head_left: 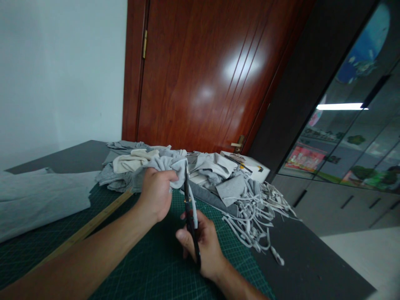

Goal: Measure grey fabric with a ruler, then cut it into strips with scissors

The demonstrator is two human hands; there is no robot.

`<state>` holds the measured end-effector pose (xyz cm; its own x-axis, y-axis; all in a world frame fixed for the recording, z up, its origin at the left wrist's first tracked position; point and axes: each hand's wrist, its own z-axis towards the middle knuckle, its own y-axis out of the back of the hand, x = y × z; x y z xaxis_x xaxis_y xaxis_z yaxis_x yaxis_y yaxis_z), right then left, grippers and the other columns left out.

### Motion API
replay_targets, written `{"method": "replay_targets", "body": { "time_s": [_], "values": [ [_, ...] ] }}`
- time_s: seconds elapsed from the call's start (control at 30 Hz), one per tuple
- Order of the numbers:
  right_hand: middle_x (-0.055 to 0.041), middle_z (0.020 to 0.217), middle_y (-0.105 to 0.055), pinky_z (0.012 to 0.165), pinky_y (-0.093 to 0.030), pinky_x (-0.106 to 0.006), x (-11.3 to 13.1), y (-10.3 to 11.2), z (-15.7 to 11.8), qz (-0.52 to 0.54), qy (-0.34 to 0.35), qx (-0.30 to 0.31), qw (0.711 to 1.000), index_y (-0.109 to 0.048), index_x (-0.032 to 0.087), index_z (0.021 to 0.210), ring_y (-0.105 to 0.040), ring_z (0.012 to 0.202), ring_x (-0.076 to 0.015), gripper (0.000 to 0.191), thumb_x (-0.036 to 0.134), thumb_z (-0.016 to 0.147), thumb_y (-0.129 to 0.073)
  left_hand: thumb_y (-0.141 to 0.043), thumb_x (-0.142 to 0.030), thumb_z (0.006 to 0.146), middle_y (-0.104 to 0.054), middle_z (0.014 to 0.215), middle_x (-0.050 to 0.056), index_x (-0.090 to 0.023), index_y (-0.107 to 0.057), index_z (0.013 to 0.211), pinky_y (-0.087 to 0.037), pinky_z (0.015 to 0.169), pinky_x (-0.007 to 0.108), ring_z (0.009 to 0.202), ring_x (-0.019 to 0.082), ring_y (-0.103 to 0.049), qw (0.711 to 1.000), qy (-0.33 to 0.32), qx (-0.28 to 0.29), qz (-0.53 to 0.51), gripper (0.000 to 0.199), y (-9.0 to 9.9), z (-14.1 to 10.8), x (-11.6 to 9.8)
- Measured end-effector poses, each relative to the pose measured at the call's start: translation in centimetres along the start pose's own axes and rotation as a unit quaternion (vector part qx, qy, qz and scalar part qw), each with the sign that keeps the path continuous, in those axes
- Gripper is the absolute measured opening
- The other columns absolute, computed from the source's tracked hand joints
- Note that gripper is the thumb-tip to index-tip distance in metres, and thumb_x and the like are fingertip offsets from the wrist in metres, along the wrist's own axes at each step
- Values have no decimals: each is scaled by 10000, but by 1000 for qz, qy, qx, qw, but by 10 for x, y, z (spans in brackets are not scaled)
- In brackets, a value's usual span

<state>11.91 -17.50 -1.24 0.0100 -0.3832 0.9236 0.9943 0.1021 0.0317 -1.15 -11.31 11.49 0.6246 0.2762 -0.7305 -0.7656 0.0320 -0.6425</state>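
Note:
My left hand (158, 193) is closed on a bunched piece of light grey fabric (176, 166), held above the green cutting mat (150, 254). Black scissors (188, 208) are in my right hand (204, 241), their blades pointing away from me at the right edge of that fabric. A narrow pale strip (193, 208) hangs alongside the blades. Behind my hands lies a heap of folded grey and cream cloth (134, 160). Whether the blade tips are fully closed is hard to tell.
A wooden ruler (90, 225) lies under my left forearm. Grey fabric (43, 196) is spread at the left. Tangled thin strips (253, 225) and a white box (259, 168) are at the right. Beyond stand a brown door (193, 75) and a glass-fronted cabinet (350, 141).

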Motion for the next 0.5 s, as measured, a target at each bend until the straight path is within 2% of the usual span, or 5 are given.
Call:
{"method": "replay_targets", "body": {
  "time_s": [0.17,0.37,0.5],
  "values": [
    [82,646,-550,414,-392,-179,1,-1,-1,4,2,4,1000,-635,212,1072,-460,442,-78,552,638,828,-888,-864,-189,435,-699,656,-25,-210,-663,613,-504,689,312,629,169,-628,1000,7,20,-1,270,-2,-1,-3],
    [89,646,-548,417,-410,-183,2,0,1,3,-12,1,1000,-652,217,1077,-470,446,-84,603,636,757,-943,-893,-204,483,-788,783,18,-204,-735,713,-541,768,331,772,226,-721,999,-20,16,21,279,1,1,1],
    [83,653,-565,412,-400,-184,0,1,1,0,-7,0,1000,-652,217,1083,-470,446,-85,585,652,790,-911,-901,-189,511,-804,818,15,-220,-715,766,-550,781,326,801,231,-732,998,-47,14,31,317,3,2,3]
  ]
}}
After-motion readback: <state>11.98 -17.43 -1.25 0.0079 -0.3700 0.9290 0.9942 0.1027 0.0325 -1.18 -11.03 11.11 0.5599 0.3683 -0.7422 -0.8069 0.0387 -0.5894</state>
